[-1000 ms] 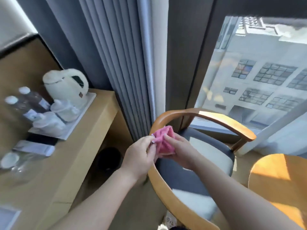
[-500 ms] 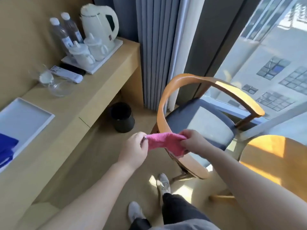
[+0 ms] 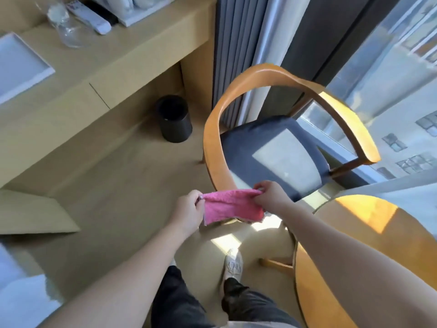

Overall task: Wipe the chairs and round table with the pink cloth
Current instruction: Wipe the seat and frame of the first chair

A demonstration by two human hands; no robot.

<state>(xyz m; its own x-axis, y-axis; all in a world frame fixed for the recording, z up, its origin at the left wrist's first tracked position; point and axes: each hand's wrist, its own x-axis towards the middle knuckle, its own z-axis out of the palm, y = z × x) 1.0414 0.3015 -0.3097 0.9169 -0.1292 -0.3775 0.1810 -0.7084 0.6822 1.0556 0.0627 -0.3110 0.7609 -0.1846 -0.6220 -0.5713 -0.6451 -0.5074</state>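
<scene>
The pink cloth (image 3: 230,205) is stretched flat between my two hands, in front of the chair. My left hand (image 3: 188,210) pinches its left top corner and my right hand (image 3: 272,196) pinches its right top corner. The chair (image 3: 214,129) has a curved orange wooden backrest and a dark blue seat (image 3: 238,147), and stands just beyond the cloth. The cloth hangs over the chair's near armrest end. The round wooden table (image 3: 369,216) is at the lower right, partly hidden by my right forearm.
A long wooden desk (image 3: 99,74) runs along the left, with a white tray (image 3: 21,65), a glass (image 3: 66,31) and a remote (image 3: 92,17). A black bin (image 3: 175,121) stands on the floor below it. Grey curtains (image 3: 234,43) and a window (image 3: 397,74) lie behind the chair. My feet are on the floor below.
The view has tilted downward. My hands have drawn apart and lowered, spreading the bunched pink cloth out flat.
</scene>
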